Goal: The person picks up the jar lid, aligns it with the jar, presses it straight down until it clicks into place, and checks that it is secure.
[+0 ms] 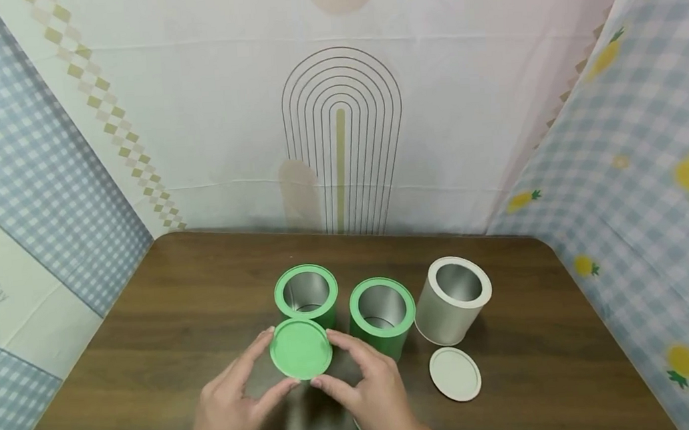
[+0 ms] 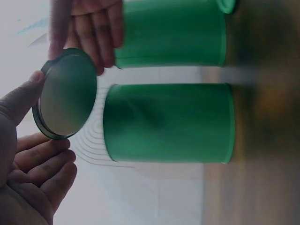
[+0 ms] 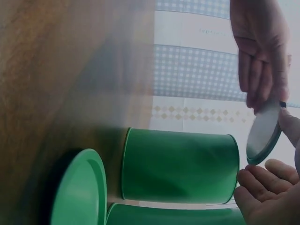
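Green and round, the flat metal lid sits between my two hands, held up just above the table and in front of the nearest can. My left hand pinches its rim with thumb on the near edge and fingertips on the left side; my right hand grips the opposite rim, fingers curled round it. The left wrist view shows the lid's silvery underside.

Behind the lid stand two open green cylindrical tins, the left green tin just beyond it and the right green tin close beside that one. Further right stands one open cream-white cylindrical tin, and one round cream-white lid lies flat on the table in front of it. A second green round lid leans near the cans in the right wrist view. So: three tins, three lids.

All rest on a dark brown wood-grain table with rounded corners. Around it hang cloths: a pale arch-patterned backdrop, a blue gingham sheet on the left, and a blue checked sheet with yellow pineapples on the right
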`<state>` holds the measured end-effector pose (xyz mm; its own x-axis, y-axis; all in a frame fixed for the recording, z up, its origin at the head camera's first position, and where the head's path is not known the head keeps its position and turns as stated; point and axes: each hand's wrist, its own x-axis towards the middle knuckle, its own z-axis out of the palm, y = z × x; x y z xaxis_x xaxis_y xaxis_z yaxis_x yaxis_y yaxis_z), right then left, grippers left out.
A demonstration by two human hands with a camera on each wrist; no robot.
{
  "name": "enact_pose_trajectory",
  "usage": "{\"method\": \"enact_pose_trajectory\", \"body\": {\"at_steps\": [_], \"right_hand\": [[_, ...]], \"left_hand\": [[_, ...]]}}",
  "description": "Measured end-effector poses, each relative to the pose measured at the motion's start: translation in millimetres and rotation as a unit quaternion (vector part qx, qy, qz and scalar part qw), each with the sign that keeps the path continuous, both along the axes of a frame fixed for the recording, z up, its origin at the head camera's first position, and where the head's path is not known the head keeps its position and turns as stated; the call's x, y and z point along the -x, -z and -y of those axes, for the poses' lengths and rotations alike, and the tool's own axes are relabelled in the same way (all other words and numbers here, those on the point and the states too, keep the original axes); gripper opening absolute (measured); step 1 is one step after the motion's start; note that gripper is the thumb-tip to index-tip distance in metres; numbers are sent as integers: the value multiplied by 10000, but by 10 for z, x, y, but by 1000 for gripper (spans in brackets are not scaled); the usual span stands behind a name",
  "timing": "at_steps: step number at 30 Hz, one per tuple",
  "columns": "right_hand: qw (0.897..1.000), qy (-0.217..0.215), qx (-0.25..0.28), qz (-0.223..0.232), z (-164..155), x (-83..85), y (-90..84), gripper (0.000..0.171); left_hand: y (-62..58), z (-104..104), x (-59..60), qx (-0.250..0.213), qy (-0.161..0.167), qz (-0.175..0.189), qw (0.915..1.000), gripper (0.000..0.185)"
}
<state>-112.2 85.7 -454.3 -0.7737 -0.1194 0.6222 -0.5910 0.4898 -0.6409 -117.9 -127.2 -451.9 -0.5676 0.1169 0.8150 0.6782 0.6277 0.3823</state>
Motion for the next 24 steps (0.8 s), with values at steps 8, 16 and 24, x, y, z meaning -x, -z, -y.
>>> {"method": "enact_pose_trajectory", "body": {"at_steps": [8, 16, 24], "right_hand": [[9999, -21, 30, 96, 0, -2, 23, 61], [10000, 33, 28, -76, -5, 23, -5, 63], [10000, -8, 32, -49, -21, 49, -41, 65]], "left_hand": [[-15, -17, -14, -78, 47, -31, 10000, 69], [7, -7, 1, -46, 23, -11, 10000, 69], [2, -16, 10, 1, -48, -18, 10000, 68]]}}
